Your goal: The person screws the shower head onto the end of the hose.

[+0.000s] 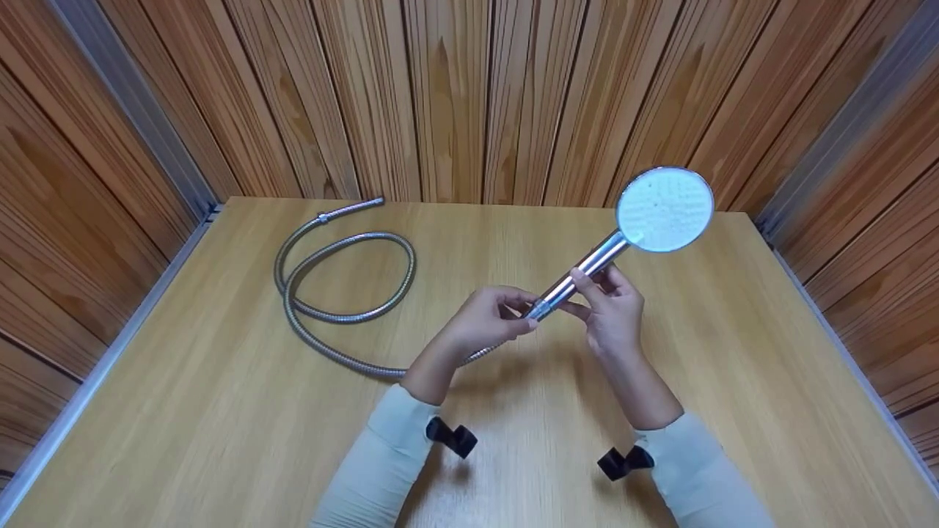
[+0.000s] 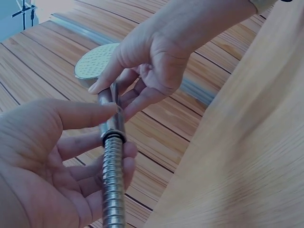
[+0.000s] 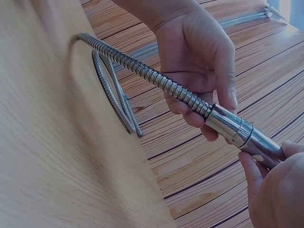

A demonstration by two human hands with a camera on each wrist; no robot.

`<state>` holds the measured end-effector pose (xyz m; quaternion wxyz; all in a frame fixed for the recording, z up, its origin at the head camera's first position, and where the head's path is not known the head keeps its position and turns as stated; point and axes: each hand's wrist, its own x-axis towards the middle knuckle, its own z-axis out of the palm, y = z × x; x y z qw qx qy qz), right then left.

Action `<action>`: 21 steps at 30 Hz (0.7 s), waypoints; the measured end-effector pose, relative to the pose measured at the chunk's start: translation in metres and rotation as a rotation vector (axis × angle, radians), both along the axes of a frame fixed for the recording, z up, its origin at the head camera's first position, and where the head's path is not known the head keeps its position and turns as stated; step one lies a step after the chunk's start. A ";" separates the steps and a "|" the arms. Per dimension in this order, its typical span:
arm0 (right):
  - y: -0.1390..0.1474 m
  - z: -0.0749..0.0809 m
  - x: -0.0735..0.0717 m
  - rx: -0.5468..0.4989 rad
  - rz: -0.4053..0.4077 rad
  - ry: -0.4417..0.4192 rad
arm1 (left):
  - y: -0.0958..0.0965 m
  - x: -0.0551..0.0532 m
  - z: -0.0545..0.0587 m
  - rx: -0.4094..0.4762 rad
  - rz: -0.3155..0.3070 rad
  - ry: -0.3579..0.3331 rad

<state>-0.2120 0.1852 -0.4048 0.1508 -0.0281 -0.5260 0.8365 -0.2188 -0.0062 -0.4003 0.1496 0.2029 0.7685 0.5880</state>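
Note:
A chrome shower head (image 1: 665,210) with a round pale face is held up at a slant over the table. My right hand (image 1: 615,312) grips its handle (image 1: 598,257) between thumb and fingers. At the handle's lower end, my left hand (image 1: 488,319) pinches the smooth metal connector (image 3: 230,122) of the shower hose. In the right wrist view the connector sits against the handle's end, with a thin seam between them. The ribbed metal hose (image 2: 113,183) runs down from the connector past the left palm to the table.
Most of the hose (image 1: 352,318) lies in a loop on the left of the wooden table (image 1: 220,381), its free end (image 1: 378,200) near the back edge. Wood-plank walls (image 1: 447,95) stand behind and at both sides. Black camera mounts (image 1: 453,438) are strapped to both sleeves.

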 end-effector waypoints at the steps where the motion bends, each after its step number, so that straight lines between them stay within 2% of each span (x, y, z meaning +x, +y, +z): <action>1: 0.000 0.000 0.000 -0.002 0.002 -0.002 | 0.000 0.000 0.000 0.005 -0.006 -0.006; 4: 0.000 -0.001 -0.001 -0.005 0.004 -0.014 | 0.000 0.000 -0.001 0.023 -0.003 -0.007; 13: 0.000 0.001 0.001 0.000 0.006 -0.040 | 0.004 0.000 -0.006 0.028 0.079 0.046; 21: 0.000 0.001 0.001 -0.008 0.013 -0.056 | 0.001 0.000 -0.005 0.026 0.050 0.022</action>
